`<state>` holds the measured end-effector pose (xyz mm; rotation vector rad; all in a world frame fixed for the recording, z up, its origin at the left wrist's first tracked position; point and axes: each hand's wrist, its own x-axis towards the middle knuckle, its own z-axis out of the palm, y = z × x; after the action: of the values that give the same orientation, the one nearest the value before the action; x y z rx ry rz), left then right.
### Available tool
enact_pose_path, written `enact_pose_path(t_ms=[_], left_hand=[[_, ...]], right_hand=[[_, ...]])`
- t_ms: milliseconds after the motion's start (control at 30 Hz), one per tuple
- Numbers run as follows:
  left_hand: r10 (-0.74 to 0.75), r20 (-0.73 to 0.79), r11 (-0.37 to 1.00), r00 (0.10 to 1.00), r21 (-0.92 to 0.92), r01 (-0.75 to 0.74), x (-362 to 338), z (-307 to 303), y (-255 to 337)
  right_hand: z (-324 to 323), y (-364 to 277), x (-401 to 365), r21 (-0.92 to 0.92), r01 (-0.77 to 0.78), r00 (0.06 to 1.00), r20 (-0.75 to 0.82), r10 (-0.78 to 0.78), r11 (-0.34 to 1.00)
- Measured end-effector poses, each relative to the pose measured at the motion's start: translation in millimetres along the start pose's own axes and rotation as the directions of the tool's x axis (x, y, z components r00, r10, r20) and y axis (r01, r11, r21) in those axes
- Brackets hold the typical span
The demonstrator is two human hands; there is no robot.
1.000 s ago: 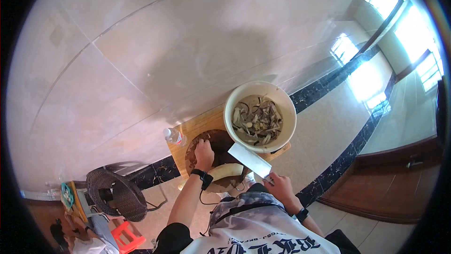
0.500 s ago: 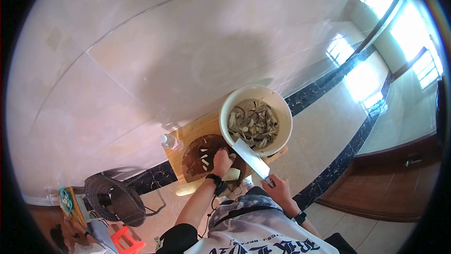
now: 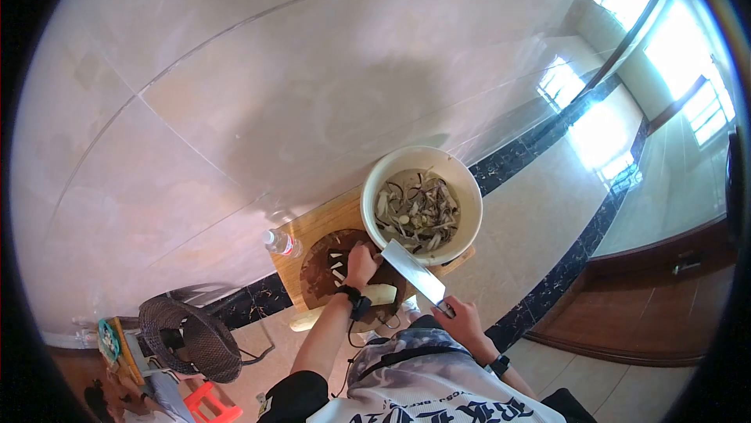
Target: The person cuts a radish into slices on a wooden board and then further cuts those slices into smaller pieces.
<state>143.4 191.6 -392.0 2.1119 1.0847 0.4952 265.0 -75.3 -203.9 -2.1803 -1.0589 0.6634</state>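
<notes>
My right hand (image 3: 463,321) grips the handle of a cleaver (image 3: 415,273), whose broad blade points up and left, its tip close to the bucket rim. My left hand (image 3: 361,265) is curled low over the round brown cutting board (image 3: 316,274); whatever its fingers hold is hidden. Beside those fingers lie several small pale cut pieces (image 3: 337,274). A long, pale vegetable (image 3: 381,294) lies across the board's near side, partly covered by my left wrist. Past the board stands a white bucket (image 3: 478,208) containing cut vegetable strips (image 3: 418,212), pale with dark edges.
The board and bucket rest on a wooden stand (image 3: 332,216) against the tiled wall. A clear plastic bottle (image 3: 283,243) stands at its left corner. Lower left are a dark woven basket chair (image 3: 192,337) and a red plastic stool (image 3: 211,403). A brown door (image 3: 634,306) is at right.
The whole view has shifted slightly. My left hand has moved a little away from the cleaver blade, with its fingers still curled. The cleaver stays in my right hand, tilted much as before.
</notes>
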Motion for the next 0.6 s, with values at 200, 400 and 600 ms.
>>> enact_pose_path(t_ms=[200, 400, 600], left_hand=[[-0.192, -0.161, 0.98, 0.968, 0.025, 0.199, -2, -24, -5], [-0.103, -0.284, 0.937, 0.953, -0.35, -0.004, 35, -80, 73], [0.102, -0.025, 0.929, 0.994, -0.354, -0.104, 65, -43, 114]], right_hand=[[0, 4, 0, 0.004, 0.026, 0.998, -0.051, -0.026, 1.0], [1, 4, -2, 0.067, -0.027, 0.995, -0.089, 0.032, 0.997], [1, -1, 2, 0.077, -0.096, 0.994, -0.047, 0.1, 0.992]])
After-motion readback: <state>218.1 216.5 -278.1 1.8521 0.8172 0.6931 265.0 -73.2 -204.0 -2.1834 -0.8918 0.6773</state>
